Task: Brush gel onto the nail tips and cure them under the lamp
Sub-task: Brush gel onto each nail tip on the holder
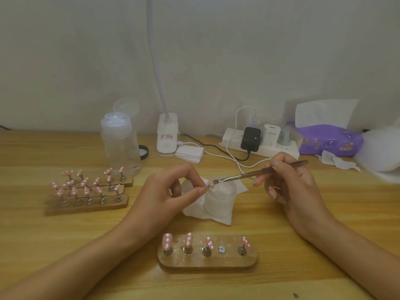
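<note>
Two hands work over the bench centre.

L hand: fingers curled, thumb and index pinching one pink nail tip, held just above the jar rim.
R hand: fingers grasping the brush at mid-handle, pen-style. Bristles touch the held nail tip.

Containers:
1. Jar: clear, lid off, standing on a white tissue between the hands. Contents look clear to whitish; fill level cannot be told.
2. Bottle: clear plastic, upright, rear L, flip cap open. Contents clear; level unclear.
3. Front stand: wooden, nearest the person, five pegs. Four carry pink nail tips w/ white dots; the 4th peg from L is bare.
4. Rear stands: three wooden stands packed close, L of the L hand. Most pegs carry pink dotted tips; front row shows several bare pegs.

Rear of bench: white lamp base w/ gooseneck rising out of view; stack of pads just beside it; black lid behind the bottle; power strip w/ adapters plugged in; purple tissue pack at far R.
</note>
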